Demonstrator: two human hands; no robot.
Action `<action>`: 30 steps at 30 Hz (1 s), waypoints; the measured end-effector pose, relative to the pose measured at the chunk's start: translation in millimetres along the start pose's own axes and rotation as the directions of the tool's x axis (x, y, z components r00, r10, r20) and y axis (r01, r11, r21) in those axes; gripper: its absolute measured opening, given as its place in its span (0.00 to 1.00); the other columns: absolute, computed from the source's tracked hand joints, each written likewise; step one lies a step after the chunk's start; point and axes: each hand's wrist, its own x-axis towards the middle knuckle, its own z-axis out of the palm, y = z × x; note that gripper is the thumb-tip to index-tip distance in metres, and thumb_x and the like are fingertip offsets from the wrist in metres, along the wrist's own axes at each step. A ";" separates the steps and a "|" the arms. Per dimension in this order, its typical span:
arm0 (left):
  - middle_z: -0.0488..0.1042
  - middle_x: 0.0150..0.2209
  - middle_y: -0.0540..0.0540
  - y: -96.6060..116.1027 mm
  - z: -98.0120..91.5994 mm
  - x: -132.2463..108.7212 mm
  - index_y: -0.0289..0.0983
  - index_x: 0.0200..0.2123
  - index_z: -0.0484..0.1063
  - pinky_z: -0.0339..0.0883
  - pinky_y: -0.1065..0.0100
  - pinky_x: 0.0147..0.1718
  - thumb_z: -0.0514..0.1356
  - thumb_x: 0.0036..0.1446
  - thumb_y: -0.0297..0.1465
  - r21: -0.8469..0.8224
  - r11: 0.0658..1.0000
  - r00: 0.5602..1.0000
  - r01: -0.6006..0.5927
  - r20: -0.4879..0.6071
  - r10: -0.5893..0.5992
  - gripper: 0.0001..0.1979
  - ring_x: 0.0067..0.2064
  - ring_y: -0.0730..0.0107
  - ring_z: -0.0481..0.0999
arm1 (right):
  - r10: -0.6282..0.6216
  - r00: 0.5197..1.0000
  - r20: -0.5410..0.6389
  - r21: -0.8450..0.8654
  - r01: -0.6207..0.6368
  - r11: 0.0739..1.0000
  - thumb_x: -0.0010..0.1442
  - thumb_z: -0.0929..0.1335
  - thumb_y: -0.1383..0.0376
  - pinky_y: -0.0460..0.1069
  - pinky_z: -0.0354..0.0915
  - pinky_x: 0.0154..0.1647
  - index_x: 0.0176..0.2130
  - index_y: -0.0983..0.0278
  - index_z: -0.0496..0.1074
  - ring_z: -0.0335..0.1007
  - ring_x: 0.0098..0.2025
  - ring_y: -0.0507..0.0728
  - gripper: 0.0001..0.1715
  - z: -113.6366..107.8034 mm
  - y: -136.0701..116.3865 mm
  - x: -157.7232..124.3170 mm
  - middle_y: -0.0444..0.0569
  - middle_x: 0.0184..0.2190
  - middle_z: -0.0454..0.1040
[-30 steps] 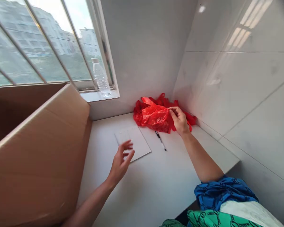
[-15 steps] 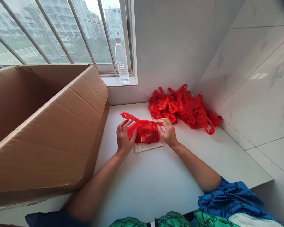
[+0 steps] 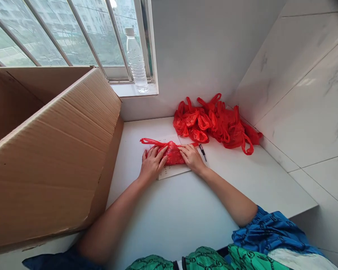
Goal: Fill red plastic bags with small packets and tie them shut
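Observation:
A crumpled red plastic bag [image 3: 172, 151] lies on a white sheet of paper [image 3: 173, 170] on the white counter [image 3: 186, 210]. My left hand [image 3: 152, 164] rests flat on the bag's left side, fingers stretched out over it. My right hand [image 3: 192, 159] presses on the bag's right end, fingers together. One handle of the bag sticks out to the left. A black pen [image 3: 203, 152] lies just right of my right hand.
A heap of red plastic bags [image 3: 216, 123] fills the back corner against the tiled wall. A large open cardboard box [image 3: 50, 150] stands at the left. A clear water bottle [image 3: 135, 60] stands on the window sill.
My right hand pulled one red bag out of the heap and brought it onto the paper. Both hands then came down onto it and are flattening it.

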 end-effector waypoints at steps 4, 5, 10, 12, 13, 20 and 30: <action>0.64 0.64 0.42 1.7 -1.7 -1.4 0.48 0.68 0.59 0.43 0.44 0.66 0.44 0.71 0.39 0.004 1.000 0.999 0.023 0.029 -0.023 0.24 0.67 0.55 0.57 | 0.011 1.000 0.014 -0.042 -0.010 0.999 0.70 0.59 0.67 0.60 0.62 0.55 0.56 0.60 0.73 0.64 0.55 0.64 0.21 1.1 -3.1 -0.4 0.51 0.55 0.74; 0.64 0.64 0.42 1.7 -1.7 -1.5 0.48 0.68 0.58 0.43 0.44 0.66 0.43 0.71 0.39 0.000 1.000 0.999 0.029 0.035 -0.029 0.24 0.67 0.55 0.58 | 0.016 1.000 0.015 -0.047 -0.015 0.999 0.70 0.59 0.68 0.59 0.61 0.55 0.56 0.61 0.72 0.64 0.55 0.64 0.21 1.4 -3.9 -0.4 0.51 0.55 0.74; 0.65 0.64 0.43 -1.4 0.7 -0.9 0.46 0.67 0.60 0.45 0.47 0.66 0.42 0.71 0.39 -0.041 0.998 0.998 0.057 0.027 -0.056 0.25 0.67 0.56 0.59 | 0.033 0.999 0.016 -0.062 -0.032 0.998 0.68 0.59 0.72 0.57 0.60 0.53 0.58 0.60 0.71 0.64 0.56 0.63 0.24 1.5 -7.1 -1.2 0.50 0.57 0.73; 0.66 0.63 0.43 -2.9 1.8 -1.1 0.45 0.66 0.61 0.45 0.48 0.66 0.41 0.71 0.38 -0.071 0.996 0.998 0.062 0.004 -0.062 0.25 0.66 0.57 0.60 | 0.034 0.999 0.008 -0.056 -0.034 0.998 0.67 0.59 0.72 0.57 0.60 0.52 0.59 0.59 0.71 0.65 0.56 0.62 0.25 1.4 -7.9 -1.8 0.50 0.57 0.73; 0.66 0.62 0.43 -3.7 2.4 -1.4 0.44 0.66 0.62 0.46 0.49 0.65 0.41 0.72 0.38 -0.091 0.994 0.998 0.063 -0.009 -0.064 0.25 0.65 0.57 0.61 | 0.035 0.999 0.001 -0.053 -0.034 0.998 0.67 0.59 0.72 0.57 0.60 0.52 0.59 0.59 0.70 0.65 0.56 0.62 0.25 1.5 -8.1 -2.1 0.49 0.57 0.73; 0.69 0.60 0.42 -12.4 3.9 -1.9 0.39 0.63 0.66 0.52 0.54 0.63 0.42 0.71 0.40 -0.334 0.939 0.981 0.086 -0.136 -0.139 0.25 0.63 0.58 0.63 | 0.036 0.997 -0.061 -0.030 -0.038 0.999 0.70 0.59 0.68 0.57 0.58 0.54 0.58 0.59 0.71 0.66 0.56 0.62 0.22 -0.8 -10.7 -2.3 0.51 0.55 0.73; 0.67 0.57 0.40 -31.6 1.5 0.7 0.41 0.44 0.78 0.58 0.48 0.60 0.60 0.60 0.41 -0.308 0.921 0.901 0.238 -0.284 -0.328 0.14 0.60 0.48 0.63 | -0.028 0.993 -0.112 0.029 0.032 0.999 0.69 0.63 0.53 0.54 0.64 0.49 0.51 0.60 0.73 0.70 0.48 0.61 0.19 -10.3 -48.7 -8.0 0.52 0.44 0.75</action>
